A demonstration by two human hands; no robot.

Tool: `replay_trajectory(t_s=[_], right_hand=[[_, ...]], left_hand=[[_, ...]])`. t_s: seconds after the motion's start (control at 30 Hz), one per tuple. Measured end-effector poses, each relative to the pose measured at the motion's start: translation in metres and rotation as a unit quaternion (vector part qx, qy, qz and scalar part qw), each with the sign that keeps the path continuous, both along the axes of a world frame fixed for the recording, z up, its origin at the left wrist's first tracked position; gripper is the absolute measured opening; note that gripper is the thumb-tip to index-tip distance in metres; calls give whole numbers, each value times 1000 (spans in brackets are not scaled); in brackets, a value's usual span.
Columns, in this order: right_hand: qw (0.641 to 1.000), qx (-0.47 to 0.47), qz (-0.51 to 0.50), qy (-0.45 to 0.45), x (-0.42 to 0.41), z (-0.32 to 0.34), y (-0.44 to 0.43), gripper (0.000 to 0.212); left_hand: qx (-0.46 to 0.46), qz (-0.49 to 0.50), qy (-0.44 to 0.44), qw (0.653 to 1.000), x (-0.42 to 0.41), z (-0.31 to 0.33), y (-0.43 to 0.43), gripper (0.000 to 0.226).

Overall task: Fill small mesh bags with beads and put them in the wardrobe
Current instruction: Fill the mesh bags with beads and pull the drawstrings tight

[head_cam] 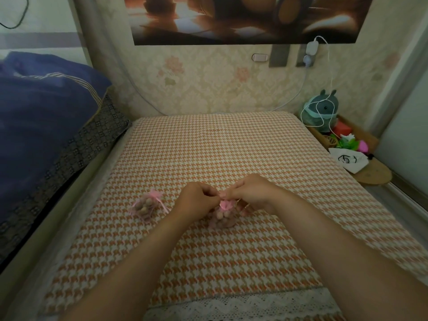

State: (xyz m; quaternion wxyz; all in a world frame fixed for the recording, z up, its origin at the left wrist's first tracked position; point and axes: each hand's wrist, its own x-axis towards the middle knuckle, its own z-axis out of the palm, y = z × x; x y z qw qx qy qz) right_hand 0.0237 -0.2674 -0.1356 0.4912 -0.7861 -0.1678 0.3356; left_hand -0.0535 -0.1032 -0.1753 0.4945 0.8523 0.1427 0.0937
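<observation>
Right at the lower middle of the frame, the left hand (198, 200) and the right hand (251, 193) meet over a small pink mesh bag (228, 223) filled with round tan beads (221, 215). Both hands have their fingers curled and pinch the gathered pink neck of the bag from either side, fingertips almost touching. Whether they pinch a ribbon or the mesh itself cannot be told. The bag's rounded bottom rests on the orange-and-white houndstooth cloth (208, 147) that covers the flat surface.

Left of the hands, near the left wrist but apart from it, a second pink mesh bag (145, 207) lies on the same cloth, also full of beads, its neck drawn closed and a thin pink ribbon (163, 206) trailing to the right.

A dark blue quilt (46, 100) fills the upper left of the frame. Near the right edge a grey-green plush toy (322, 108) sits with a white cable (329, 66) looped over it, and below it lies a white cloth pouch (347, 159) with a black drawing.
</observation>
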Motion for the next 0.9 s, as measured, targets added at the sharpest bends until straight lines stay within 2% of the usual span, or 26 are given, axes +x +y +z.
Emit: replay_trajectory(t_s=[0.07,0.17,0.23,0.43,0.63,0.8,0.9], right_hand=[[999,-1,10,34,2,0,-1,14],[995,7,39,91,0,-2,-3,8],[991,10,49,121,-3,-3,-1,8],[980,3,25,199,-5,-9,7,19],[971,21,-58,229,-2,-14,7,18],[961,63,-113,246,-2,-16,7,21],[954,71,-133,259,-3,-19,10,22]], left_hand=[[-26,-32,10,999,-2,3,2,7],[-76,-115,71,988,-7,9,7,21],[-84,-142,100,981,-11,11,9,22],[-88,-92,69,989,-13,7,10,17],[-184,-150,109,965,-17,5,22,20],[-85,-77,71,991,-15,1,28,8],[47,-87,68,993,-14,3,34,9]])
